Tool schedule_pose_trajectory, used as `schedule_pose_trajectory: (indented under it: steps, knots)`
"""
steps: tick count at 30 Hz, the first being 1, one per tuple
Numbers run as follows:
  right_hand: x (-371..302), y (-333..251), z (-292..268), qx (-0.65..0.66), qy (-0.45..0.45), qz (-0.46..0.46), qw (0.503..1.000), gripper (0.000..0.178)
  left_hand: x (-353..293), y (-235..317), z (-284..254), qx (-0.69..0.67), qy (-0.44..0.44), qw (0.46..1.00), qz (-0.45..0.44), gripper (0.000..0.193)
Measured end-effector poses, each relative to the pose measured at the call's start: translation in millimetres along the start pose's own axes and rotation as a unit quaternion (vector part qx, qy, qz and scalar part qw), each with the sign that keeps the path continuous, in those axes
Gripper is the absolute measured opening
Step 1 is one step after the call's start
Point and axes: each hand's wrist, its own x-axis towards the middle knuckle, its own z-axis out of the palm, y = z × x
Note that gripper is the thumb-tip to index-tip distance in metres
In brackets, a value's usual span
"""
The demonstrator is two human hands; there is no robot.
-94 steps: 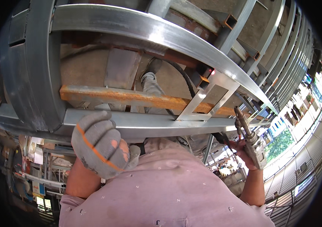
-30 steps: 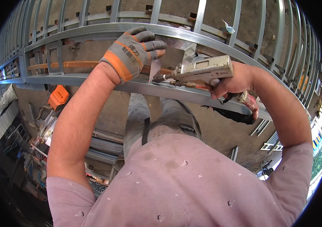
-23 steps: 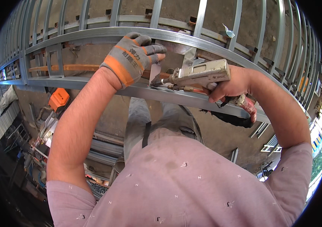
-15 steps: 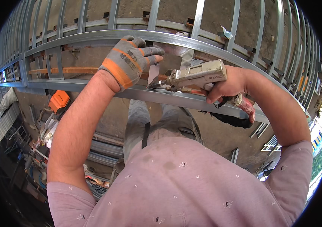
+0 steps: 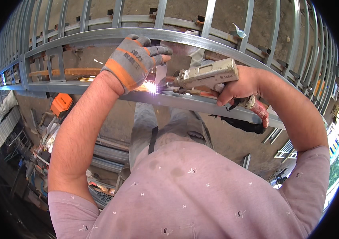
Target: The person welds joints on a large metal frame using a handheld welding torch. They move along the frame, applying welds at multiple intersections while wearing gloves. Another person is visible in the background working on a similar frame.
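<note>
My left hand [image 5: 131,61], in a grey and orange work glove with a bare fingertip showing, is closed at the top of a small flat metal plate [image 5: 161,74]. That plate stands upright on the near galvanized steel rail [image 5: 201,103]. A beige welding gun [image 5: 209,75] is gripped in my bare right hand [image 5: 244,84], its nozzle pointing left at the plate's foot. There a bright white-violet arc [image 5: 152,87] burns on the rail, just below my left hand, and sparks fly left. The glove hides part of the plate and my finger grip.
Beyond the near rail run a curved steel rail [image 5: 110,34] and many upright bars [image 5: 161,14] of the frame. An orange box [image 5: 61,104] sits on the ground at left. Red-wrapped cable [image 5: 261,113] and black cloth [image 5: 241,125] hang under the gun. Steel lengths [image 5: 112,153] lie below.
An arc has lit at the gun's tip, with sparks spraying left. Both hands stay nearly in place; the gun has shifted very slightly.
</note>
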Motion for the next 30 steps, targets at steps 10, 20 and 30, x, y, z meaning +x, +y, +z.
schedule_pose_trajectory:
  steps: [10, 20, 30]
  knots:
    - [2.2, 0.8, -0.8, -0.005, -0.002, 0.003, 1.0, 0.052, -1.6, 4.2, -1.3, -0.002, -0.012, 1.0, -0.016, 0.058]
    - [-0.9, 3.2, -0.1, -0.006, 0.008, -0.001, 1.0, 0.048, 0.9, 7.0, -10.1, 0.031, -0.048, 0.998, -0.019, 0.063]
    - [-1.6, 6.6, -1.2, -0.022, 0.016, 0.013, 1.0, 0.045, 0.6, 8.5, -8.4, 0.08, -0.074, 0.994, -0.022, 0.067]
